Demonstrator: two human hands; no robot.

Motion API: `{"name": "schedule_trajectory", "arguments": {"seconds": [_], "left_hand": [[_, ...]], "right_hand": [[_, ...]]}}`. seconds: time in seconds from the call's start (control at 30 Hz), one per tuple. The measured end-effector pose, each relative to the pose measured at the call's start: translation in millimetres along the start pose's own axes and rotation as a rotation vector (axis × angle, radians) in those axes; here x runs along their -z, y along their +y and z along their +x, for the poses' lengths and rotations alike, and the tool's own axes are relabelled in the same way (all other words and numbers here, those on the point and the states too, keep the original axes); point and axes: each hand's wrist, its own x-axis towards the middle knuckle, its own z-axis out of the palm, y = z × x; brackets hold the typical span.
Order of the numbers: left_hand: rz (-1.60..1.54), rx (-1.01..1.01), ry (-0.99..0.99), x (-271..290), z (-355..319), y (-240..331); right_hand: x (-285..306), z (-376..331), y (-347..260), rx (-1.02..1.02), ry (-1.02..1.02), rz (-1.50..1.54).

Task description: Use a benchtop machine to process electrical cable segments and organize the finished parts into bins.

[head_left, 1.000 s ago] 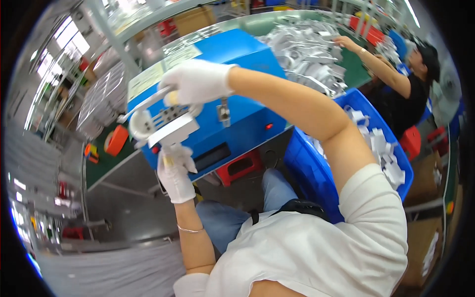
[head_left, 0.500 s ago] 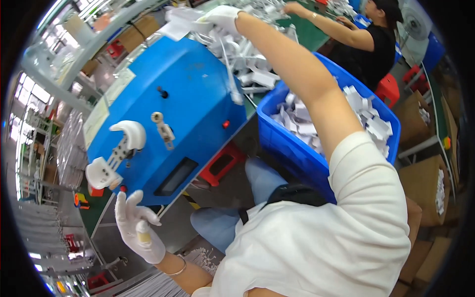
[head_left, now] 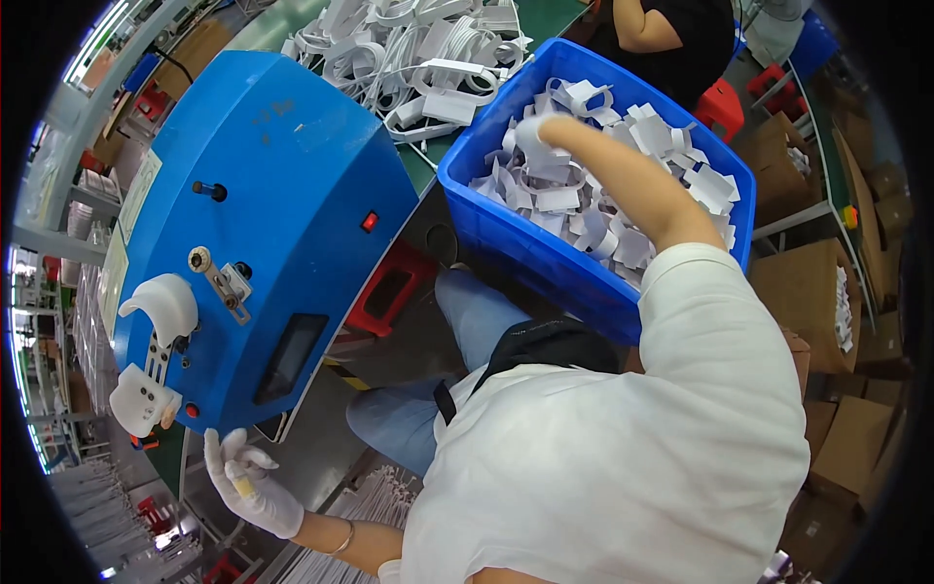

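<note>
Head view: my right hand [head_left: 533, 136], in a white fabric glove, reaches into the deep blue plastic bin [head_left: 506, 238] beside my knee, fingers curled down among the white curved plastic strips [head_left: 584, 195] that fill it. Whether those fingers actually grip a strip I cannot tell; the pile hides the tips.

My left hand [head_left: 248, 482], also gloved in white, hangs low beneath the front edge of the big blue machine housing [head_left: 282, 195], fingers loosely spread and holding nothing, with a yellowish band around one finger.

The housing is smooth painted metal with rounded corners. On its left flank sits a pale rectangular label [head_left: 136, 195]. A small red square button [head_left: 369, 222] lies near its right edge, a dark rectangular display window [head_left: 290, 355] lower down, and a white moulded plastic fixture [head_left: 151, 355] at the near corner.

Beyond the housing, a heap of white looped plastic parts [head_left: 409, 58] lies on the green tabletop [head_left: 545, 19]. Brown cardboard boxes [head_left: 856, 428] stack at my right.
</note>
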Motion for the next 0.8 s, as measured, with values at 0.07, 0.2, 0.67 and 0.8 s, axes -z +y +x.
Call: {"name": "schedule_trajectory", "arguments": {"seconds": [0.07,0.2,0.67,0.8], "left_hand": [[0.003,-0.002,-0.009,-4,5,4],[-0.050,-0.062,-0.109,-19,14,14],[0.173,-0.809,-0.480,-99,38,100],[0.203,-0.931,0.113,-72,57,82]], "right_hand": [[-35,-11,17,-0.083,0.121,0.063],[-10,-20,43,0.121,0.260,0.361],[142,-129,-212,1.131,-0.416,1.287],[136,-132,-239,1.136,0.019,1.411]]}}
